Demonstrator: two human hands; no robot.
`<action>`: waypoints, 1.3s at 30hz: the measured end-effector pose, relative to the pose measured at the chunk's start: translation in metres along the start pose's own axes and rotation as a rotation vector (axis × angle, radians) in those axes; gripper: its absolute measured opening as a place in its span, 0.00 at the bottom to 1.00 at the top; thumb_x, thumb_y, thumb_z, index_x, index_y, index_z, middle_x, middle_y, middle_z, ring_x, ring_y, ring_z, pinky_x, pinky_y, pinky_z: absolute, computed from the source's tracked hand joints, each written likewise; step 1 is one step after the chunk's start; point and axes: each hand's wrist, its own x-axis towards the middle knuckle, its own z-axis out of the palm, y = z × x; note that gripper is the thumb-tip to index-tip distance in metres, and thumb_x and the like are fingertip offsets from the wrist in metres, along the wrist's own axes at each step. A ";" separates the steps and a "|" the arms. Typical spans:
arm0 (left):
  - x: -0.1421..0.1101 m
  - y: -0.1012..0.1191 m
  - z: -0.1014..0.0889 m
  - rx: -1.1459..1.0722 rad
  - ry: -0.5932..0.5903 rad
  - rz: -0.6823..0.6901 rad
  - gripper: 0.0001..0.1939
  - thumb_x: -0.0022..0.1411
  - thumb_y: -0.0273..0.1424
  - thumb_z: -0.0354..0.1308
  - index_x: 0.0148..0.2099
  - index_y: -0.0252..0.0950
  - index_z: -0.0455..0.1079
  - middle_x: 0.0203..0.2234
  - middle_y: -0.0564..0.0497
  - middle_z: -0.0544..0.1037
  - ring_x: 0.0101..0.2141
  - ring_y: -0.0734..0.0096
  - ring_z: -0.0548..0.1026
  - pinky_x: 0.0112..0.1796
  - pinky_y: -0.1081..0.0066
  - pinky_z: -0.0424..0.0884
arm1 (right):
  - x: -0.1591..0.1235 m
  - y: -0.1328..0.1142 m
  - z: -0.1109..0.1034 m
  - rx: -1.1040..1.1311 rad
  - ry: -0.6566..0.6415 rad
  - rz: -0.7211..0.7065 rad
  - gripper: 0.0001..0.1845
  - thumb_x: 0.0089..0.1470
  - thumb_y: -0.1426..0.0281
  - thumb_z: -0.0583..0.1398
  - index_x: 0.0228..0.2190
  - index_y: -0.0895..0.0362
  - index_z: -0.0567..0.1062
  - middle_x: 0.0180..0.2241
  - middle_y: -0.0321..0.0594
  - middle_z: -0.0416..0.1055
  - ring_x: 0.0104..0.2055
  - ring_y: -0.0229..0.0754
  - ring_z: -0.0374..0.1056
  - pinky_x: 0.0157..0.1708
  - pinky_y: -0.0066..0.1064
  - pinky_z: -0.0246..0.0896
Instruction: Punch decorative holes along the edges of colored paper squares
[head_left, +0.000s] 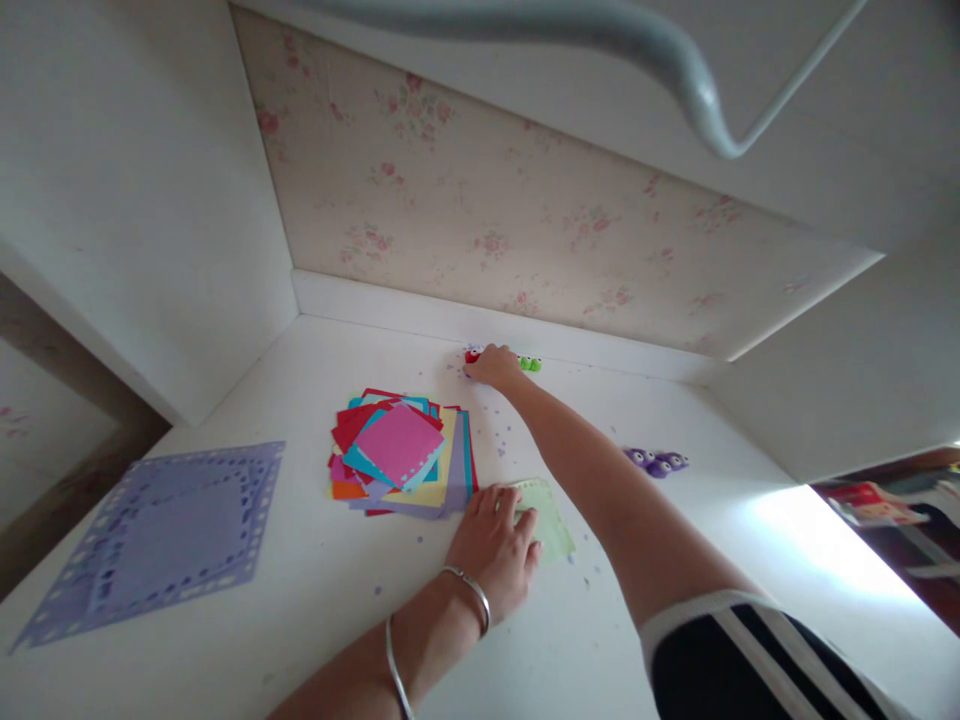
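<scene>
My right hand point(495, 366) reaches to the back of the white table, its fingers closed around a small red thing with a round eye point(472, 356). Just right of it sit small green things with eyes point(530, 364). My left hand point(499, 548) lies palm down, fingers loosely bent and apart, over the left part of a pale green paper sheet point(549, 520). Small holes run along that sheet's top edge. Left of this hand is a messy pile of coloured paper squares point(401, 445), topped by a pink one with punched holes.
Purple sheets with punched borders point(176, 530) lie at the left. Purple figures with eyes point(657, 461) sit right of my right forearm. Purple paper bits are scattered about the white table point(337, 600). A low ledge and flowered wall point(487, 240) close the back; a grey bar point(600, 25) crosses overhead.
</scene>
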 end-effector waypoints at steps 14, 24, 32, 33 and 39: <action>0.001 0.001 0.001 0.013 -0.012 0.010 0.11 0.61 0.32 0.56 0.46 0.38 0.68 0.46 0.45 0.67 0.48 0.56 0.63 0.50 0.53 0.61 | -0.036 0.032 -0.024 0.044 0.038 -0.010 0.40 0.51 0.41 0.50 0.51 0.60 0.66 0.51 0.59 0.65 0.51 0.62 0.64 0.45 0.48 0.60; 0.003 0.001 0.003 0.030 -0.030 0.022 0.12 0.62 0.32 0.54 0.48 0.38 0.68 0.47 0.45 0.67 0.50 0.55 0.62 0.51 0.53 0.60 | -0.168 0.260 0.017 0.135 0.397 0.270 0.30 0.52 0.46 0.53 0.45 0.55 0.73 0.47 0.49 0.68 0.40 0.48 0.70 0.42 0.40 0.61; 0.005 0.003 0.004 0.048 -0.041 0.030 0.12 0.62 0.32 0.55 0.49 0.39 0.68 0.47 0.46 0.67 0.49 0.56 0.62 0.51 0.53 0.61 | -0.191 0.290 0.056 0.060 0.285 0.300 0.40 0.50 0.40 0.50 0.58 0.46 0.61 0.58 0.45 0.56 0.53 0.57 0.62 0.48 0.45 0.59; 0.006 0.003 0.004 0.049 -0.042 0.031 0.12 0.62 0.32 0.55 0.49 0.39 0.68 0.47 0.46 0.67 0.49 0.56 0.62 0.51 0.53 0.61 | -0.189 0.289 0.055 0.052 0.279 0.300 0.39 0.50 0.40 0.50 0.58 0.45 0.61 0.59 0.44 0.56 0.52 0.56 0.62 0.47 0.45 0.59; 0.006 0.004 0.004 0.054 -0.053 0.028 0.12 0.62 0.32 0.55 0.49 0.39 0.68 0.47 0.46 0.67 0.50 0.56 0.62 0.52 0.52 0.61 | -0.181 0.285 0.049 0.040 0.247 0.247 0.34 0.54 0.43 0.49 0.55 0.48 0.66 0.56 0.42 0.62 0.51 0.54 0.64 0.48 0.43 0.59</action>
